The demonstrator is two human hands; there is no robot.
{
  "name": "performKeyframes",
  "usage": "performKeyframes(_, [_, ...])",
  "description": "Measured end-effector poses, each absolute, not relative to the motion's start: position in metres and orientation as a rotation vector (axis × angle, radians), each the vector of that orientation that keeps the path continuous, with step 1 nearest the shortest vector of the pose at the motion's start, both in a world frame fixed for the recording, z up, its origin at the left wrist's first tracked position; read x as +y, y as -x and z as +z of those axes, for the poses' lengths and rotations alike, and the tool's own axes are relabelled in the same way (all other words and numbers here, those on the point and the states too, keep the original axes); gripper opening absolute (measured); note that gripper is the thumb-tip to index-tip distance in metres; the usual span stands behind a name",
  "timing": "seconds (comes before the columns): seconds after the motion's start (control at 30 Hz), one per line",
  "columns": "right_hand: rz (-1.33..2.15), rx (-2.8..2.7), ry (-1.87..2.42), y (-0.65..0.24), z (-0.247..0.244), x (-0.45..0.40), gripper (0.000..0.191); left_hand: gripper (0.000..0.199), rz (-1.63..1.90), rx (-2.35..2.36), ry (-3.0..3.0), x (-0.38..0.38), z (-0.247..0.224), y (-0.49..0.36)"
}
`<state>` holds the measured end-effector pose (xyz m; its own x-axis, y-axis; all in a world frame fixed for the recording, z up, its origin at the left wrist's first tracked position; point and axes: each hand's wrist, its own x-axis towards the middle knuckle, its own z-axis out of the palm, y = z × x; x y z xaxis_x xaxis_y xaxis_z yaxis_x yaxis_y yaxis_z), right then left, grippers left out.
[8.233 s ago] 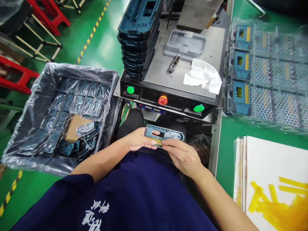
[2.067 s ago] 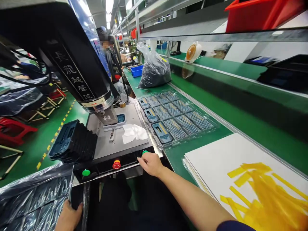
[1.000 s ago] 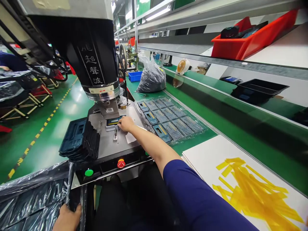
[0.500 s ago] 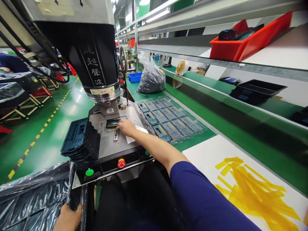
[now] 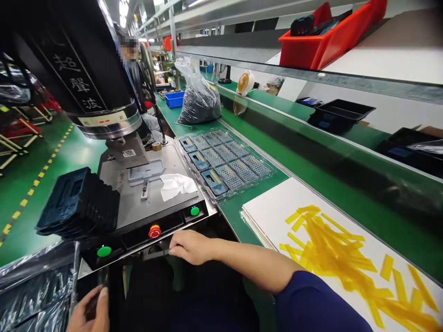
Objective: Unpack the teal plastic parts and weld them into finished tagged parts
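The work at the press looks to be between handlings, though whether a part is being carried over the lap cannot be told. The right hand is in front of the press's front edge, below the red stop button and apart from both the right green button and the left green button. Its fingers are curled with the thumb close to them; whether anything is pinched there cannot be made out. The left hand is low beside the plastic-lined box, its thumb near the fingers; dark shapes hide whether it grips something. Three blue panels, the nearest with a yellow strip along it, lie in the near row of a clear tray on the green surface, beside patterned pockets. Dark housings stand in a leaning stack at the left of the metal plate. The grey fixture sits partly under the metal press tool, its recess showing, with a white cloth just beside it. Yellow strips lie scattered on white sheets. Any placing at the fixture calls for a level part, squared to the recess, and fingers well out from under the tool.
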<state>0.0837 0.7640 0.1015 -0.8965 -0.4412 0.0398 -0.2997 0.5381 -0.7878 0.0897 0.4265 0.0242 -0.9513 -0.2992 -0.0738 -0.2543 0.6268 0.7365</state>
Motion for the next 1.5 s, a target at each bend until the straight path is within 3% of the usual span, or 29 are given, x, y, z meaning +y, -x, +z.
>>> performKeyframes(0.13, [-1.334,2.178,0.285,-0.097,0.079,0.760,0.018,0.063,-1.958,-2.714,-0.092,0.489,0.053,-0.099])
performKeyframes(0.27, [-1.369,2.125,0.098,-0.101,0.069,0.756,0.024,0.062,-2.014,-2.935,-0.037,0.525,0.072,-0.095])
performKeyframes(0.47, [-1.191,2.498,0.321,-0.100,0.064,0.758,0.025,0.065,-2.123,-2.976,-0.373,0.541,0.073,-0.092])
performKeyframes(0.7, [-1.249,2.535,0.325,-0.101,0.069,0.751,0.023,0.048,-1.888,-3.002,-0.258,0.548,0.083,-0.093])
performKeyframes(0.9, [-1.542,2.258,0.177,-0.096,0.052,0.753,0.032,0.044,-1.980,-2.917,-0.329,0.548,0.081,-0.086])
performKeyframes(0.97, [-1.628,2.193,0.161,-0.099,0.050,0.750,0.035,0.052,-1.742,-2.958,-0.291,0.550,0.082,-0.090])
performKeyframes(1.1, [-1.659,2.205,0.207,-0.103,0.050,0.745,0.035,0.092,-1.216,-2.989,-0.099,0.557,0.085,-0.097])
performKeyframes(1.17, [-1.657,2.232,0.201,-0.104,0.049,0.746,0.034,0.088,-1.191,-3.003,-0.016,0.558,0.084,-0.097])
performKeyframes(1.3, [-1.710,2.181,0.121,-0.102,0.046,0.750,0.034,0.044,-1.572,-2.947,-0.085,0.553,0.083,-0.090])
performKeyframes(1.5, [-1.796,2.050,0.065,-0.100,0.049,0.748,0.033,0.049,-2.362,-2.461,-0.550,0.544,0.089,-0.086])
